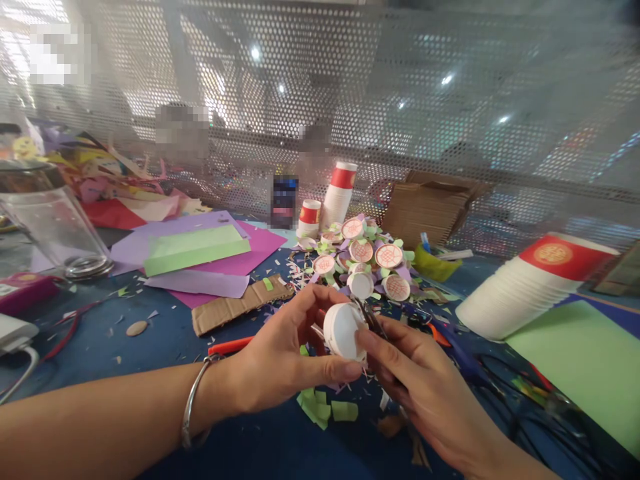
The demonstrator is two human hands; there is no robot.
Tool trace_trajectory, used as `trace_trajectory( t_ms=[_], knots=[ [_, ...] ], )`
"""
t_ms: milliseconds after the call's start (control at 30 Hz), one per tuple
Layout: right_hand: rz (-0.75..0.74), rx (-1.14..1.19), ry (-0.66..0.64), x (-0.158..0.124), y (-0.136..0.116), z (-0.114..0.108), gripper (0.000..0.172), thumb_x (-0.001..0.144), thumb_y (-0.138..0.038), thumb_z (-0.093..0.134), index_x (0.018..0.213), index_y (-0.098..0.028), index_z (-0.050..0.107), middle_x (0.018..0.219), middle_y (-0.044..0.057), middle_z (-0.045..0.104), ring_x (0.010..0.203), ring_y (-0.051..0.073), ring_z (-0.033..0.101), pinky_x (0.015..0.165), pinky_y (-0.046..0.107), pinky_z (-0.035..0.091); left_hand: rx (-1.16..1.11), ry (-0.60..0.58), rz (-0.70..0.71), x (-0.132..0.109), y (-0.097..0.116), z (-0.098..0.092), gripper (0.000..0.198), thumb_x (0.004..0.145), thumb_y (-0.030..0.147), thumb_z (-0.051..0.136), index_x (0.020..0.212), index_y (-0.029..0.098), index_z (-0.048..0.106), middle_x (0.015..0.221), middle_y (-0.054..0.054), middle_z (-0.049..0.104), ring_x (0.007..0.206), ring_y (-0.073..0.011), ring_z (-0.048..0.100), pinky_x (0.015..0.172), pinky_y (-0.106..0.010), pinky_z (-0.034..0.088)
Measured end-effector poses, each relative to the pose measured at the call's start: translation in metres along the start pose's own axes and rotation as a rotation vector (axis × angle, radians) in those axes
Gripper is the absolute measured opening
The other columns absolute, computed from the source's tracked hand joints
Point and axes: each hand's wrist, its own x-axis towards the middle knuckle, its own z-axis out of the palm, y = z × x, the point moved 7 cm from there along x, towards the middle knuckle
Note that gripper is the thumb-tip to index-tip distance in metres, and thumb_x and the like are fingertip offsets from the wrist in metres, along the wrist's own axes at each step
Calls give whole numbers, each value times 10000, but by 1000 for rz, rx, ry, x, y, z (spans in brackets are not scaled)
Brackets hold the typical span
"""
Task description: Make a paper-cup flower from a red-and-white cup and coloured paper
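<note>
Left hand point(280, 360) is pinching the cup point(343, 330) between curled fingers, just nearside of the cup pile point(373, 257). Right hand point(420, 393), fingers half-closed, is seemingly gripping scissors point(371, 319) against it. Advisable: steadying the cup and keeping fingertips clear of the blades.

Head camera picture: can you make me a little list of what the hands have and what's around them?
Left hand: holds round white piece
Right hand: fingers touch the piece's right edge
Below hands: green paper scraps
Behind hands: pile of red-printed discs
Far right: stack of paper cups lying down
Surface: blue table
</note>
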Motion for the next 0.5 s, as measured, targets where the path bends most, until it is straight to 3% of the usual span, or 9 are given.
trace_trajectory(
  t_ms=[200, 367, 500],
  knots=[
    [10, 7, -10, -1, -2, 2, 336, 828, -488, 755, 890, -171, 664, 561, -87, 364, 476, 44, 215, 415, 204, 149, 56, 6, 33, -2, 2, 0, 509, 747, 183, 838, 1117, 192, 489, 1082, -55, 601, 934, -156, 596, 770, -284, 512],
    [4, -22, -20, 0, -2, 0, 357, 839, -512, 735, 876, -168, 650, 585, -76, 410, 476, 41, 216, 412, 203, 145, -100, 51, -74, 0, -3, -2, 348, 823, 269, 771, 1035, 168, 514, 954, -18, 601, 801, -108, 585, 689, -233, 476],
    [2, -58, -26, 2, 2, -2, 327, 855, -499, 722, 887, -181, 656, 608, -62, 455, 479, 44, 249, 420, 204, 166, -59, 94, -133, 4, -9, -9, 265, 848, 298, 739, 922, 139, 541, 833, -12, 611, 719, -92, 576, 658, -217, 462]
  ],
)
